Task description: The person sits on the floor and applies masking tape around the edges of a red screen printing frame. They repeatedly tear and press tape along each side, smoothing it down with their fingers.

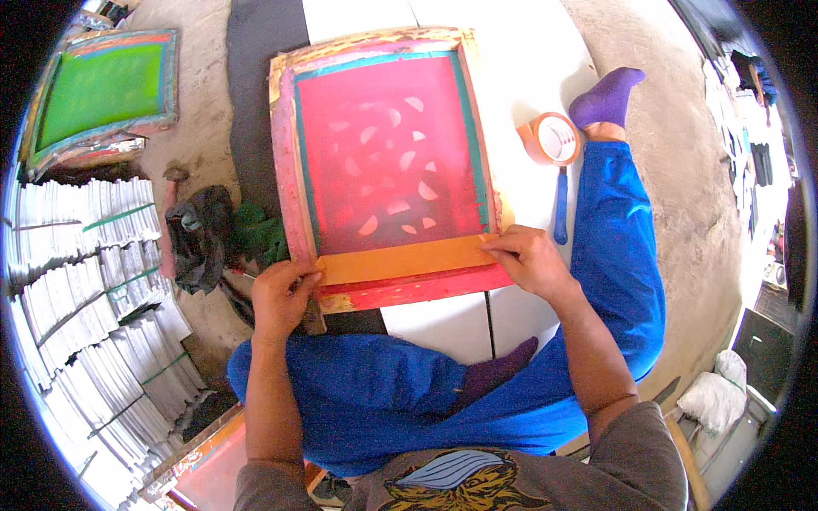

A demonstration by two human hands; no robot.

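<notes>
A wood-framed printing screen point(388, 145) with red mesh and pale half-round marks lies in front of my crossed legs. Across its near end a strip of orange-brown tape point(400, 260) is stretched between my hands. My left hand point(284, 294) pinches the strip's left end at the frame's edge. The other end is pinched by my right hand point(530, 260) near the frame's right side. Whether the middle of the strip is stuck to the mesh, I cannot tell. A roll of orange tape point(551, 139) stands on the white surface beside my right foot.
A blue-handled tool point(561, 204) lies by the roll, its far end partly hidden. To the left are a green screen point(102, 89), stacked bundles of white paper point(94, 324) and dark cloth point(200, 234). A whitish sack point(714, 393) sits at the lower right.
</notes>
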